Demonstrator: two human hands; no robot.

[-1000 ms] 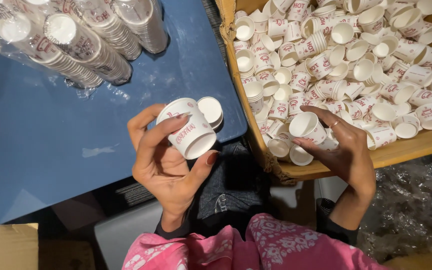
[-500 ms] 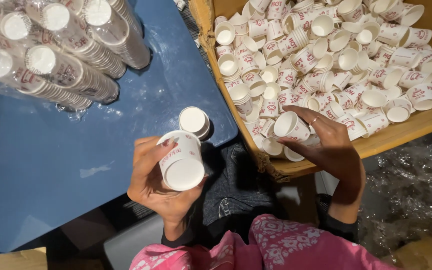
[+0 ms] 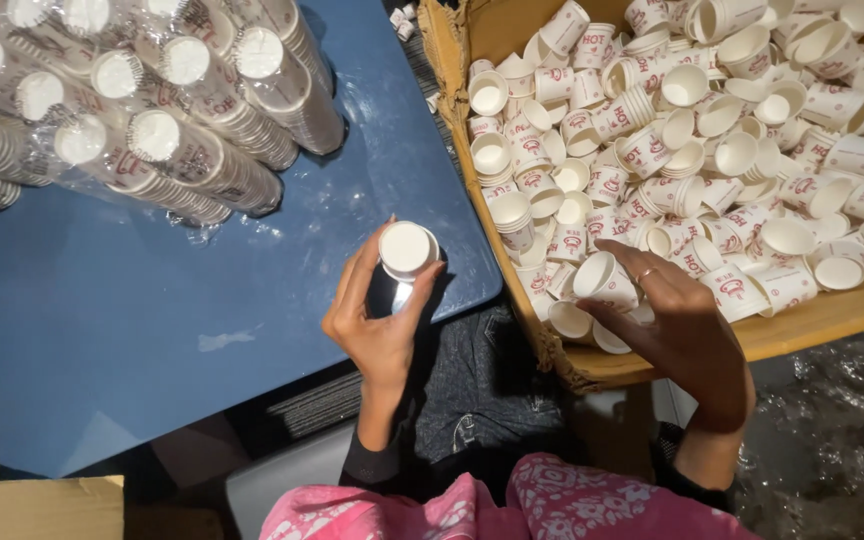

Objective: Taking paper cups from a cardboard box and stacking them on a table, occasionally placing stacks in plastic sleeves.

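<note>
My left hand holds a short stack of white paper cups upright on the blue table, bottom end facing up. My right hand reaches into the near corner of a cardboard box full of loose white paper cups with red print. Its fingers close on one cup lying on its side among the others. A ring is on one finger.
Several long sleeves of stacked cups wrapped in clear plastic lie on the far left of the blue table. Crinkled clear plastic lies on the floor at right. A piece of cardboard sits at bottom left. My pink patterned clothing shows at the bottom.
My left hand has turned the cup stack from tilted toward me to upright on the table edge. The right hand has stayed in the box and closed on a loose cup.
</note>
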